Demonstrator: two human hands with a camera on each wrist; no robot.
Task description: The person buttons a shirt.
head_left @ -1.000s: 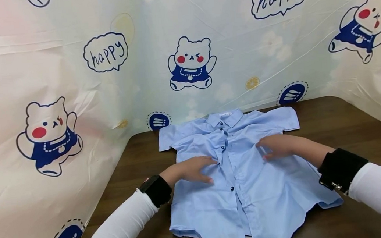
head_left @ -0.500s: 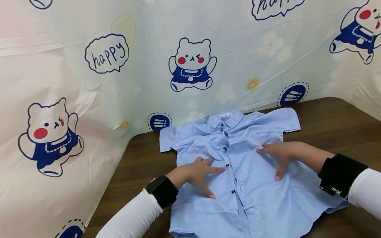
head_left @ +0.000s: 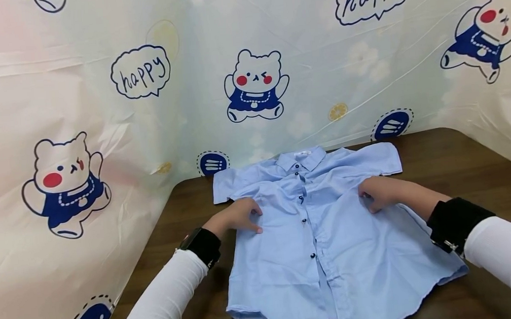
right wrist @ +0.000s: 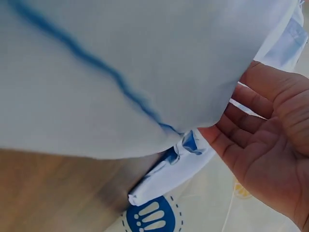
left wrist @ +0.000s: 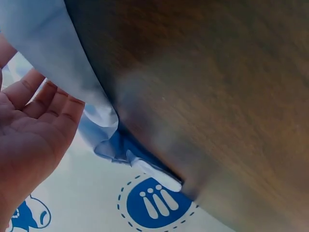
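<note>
A light blue short-sleeved shirt lies spread front up, its collar at the far end and dark buttons down the front. At its left side, below the sleeve, my left hand is over the fabric with thumb and fingers apart. My right hand is over the opposite side, fingers bent downward at the cloth. In the left wrist view the fingers of the left hand are loosely bent beside the shirt's edge. The right wrist view has the right hand with fingertips right at the fabric, none closed round it.
The shirt rests on a dark brown wooden table with rounded far corners. Behind and beside it hangs a pale curtain printed with bears and the word "happy". The shirt's lower hem runs out of the head view at the bottom.
My left hand first moved right and spread near the buttons, then went back to the shirt's left side. The right hand spread lower, then rose with its fingers drawn in. The front opening lies more closed.
</note>
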